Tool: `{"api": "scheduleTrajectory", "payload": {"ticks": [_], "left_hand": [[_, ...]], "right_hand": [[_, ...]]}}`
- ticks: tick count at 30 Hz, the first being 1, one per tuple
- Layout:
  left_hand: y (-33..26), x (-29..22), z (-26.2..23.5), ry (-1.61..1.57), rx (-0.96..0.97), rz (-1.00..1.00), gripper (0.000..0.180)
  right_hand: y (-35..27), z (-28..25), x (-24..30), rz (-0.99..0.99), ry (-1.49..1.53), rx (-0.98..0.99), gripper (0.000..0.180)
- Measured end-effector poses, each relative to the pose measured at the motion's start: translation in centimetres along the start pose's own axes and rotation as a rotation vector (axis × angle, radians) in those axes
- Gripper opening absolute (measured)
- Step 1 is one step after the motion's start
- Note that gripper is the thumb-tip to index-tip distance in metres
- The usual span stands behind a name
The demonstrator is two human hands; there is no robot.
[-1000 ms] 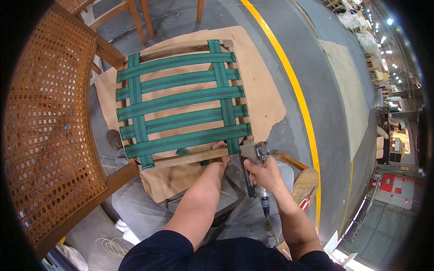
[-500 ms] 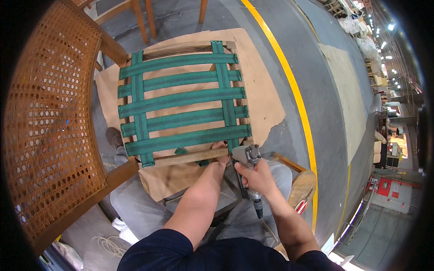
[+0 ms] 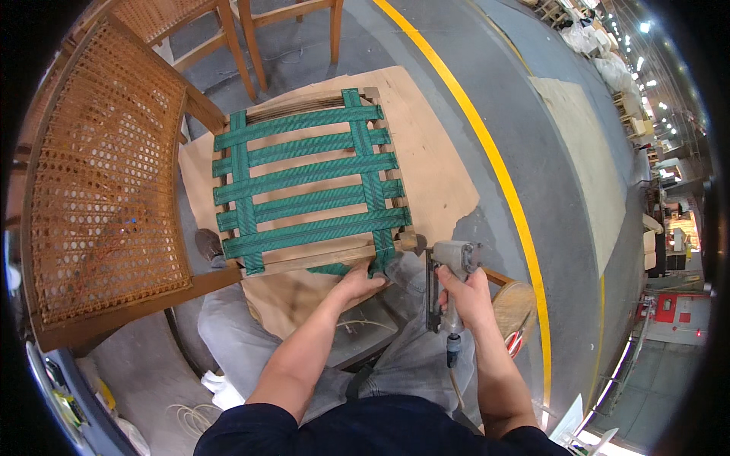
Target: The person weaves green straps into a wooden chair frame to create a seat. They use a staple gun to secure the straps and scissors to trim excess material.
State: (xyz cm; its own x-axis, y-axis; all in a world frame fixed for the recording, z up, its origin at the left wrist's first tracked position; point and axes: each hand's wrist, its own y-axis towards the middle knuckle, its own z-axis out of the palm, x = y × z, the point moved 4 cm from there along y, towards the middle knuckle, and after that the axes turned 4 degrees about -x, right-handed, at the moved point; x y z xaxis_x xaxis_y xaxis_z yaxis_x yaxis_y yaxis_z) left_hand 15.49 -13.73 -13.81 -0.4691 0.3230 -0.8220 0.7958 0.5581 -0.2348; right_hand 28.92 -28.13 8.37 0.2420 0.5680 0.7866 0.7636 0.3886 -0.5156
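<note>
Centre of frame: wooden seat frame (image 3: 304,262) woven with green straps (image 3: 304,178) | left hand (image 3: 359,281) presses, fingers curled, on a strap end at the frame's near edge | right hand (image 3: 465,292), lower right, grips a staple gun (image 3: 449,285), closed around its handle | cane chair (image 3: 106,197) at left.

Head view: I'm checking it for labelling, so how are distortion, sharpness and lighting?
Head view: strong fisheye, the yellow floor line bows and the corners go black; the green webbing, left hand and the staple gun in the right hand look sharp; ceiling lights glare at upper right.
</note>
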Motion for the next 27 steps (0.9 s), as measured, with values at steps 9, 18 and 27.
{"api": "scheduleTrajectory", "payload": {"ticks": [9, 18, 27], "left_hand": [[-3.3, -5.2, -2.6, -0.894, 0.234, -0.358, 0.028], [7.7, -5.4, -7.4, -0.902, 0.135, -0.448, 0.042], [8.3, -5.3, -7.4, -0.951, 0.182, -0.464, 0.042]], "right_hand": [[0.8, 0.1, -0.9, -0.026, 0.068, 0.108, 0.024], [4.7, 4.9, -1.3, 0.072, 0.008, 0.255, 0.027], [5.5, 6.0, -1.6, 0.104, -0.127, 0.202, 0.028]]}}
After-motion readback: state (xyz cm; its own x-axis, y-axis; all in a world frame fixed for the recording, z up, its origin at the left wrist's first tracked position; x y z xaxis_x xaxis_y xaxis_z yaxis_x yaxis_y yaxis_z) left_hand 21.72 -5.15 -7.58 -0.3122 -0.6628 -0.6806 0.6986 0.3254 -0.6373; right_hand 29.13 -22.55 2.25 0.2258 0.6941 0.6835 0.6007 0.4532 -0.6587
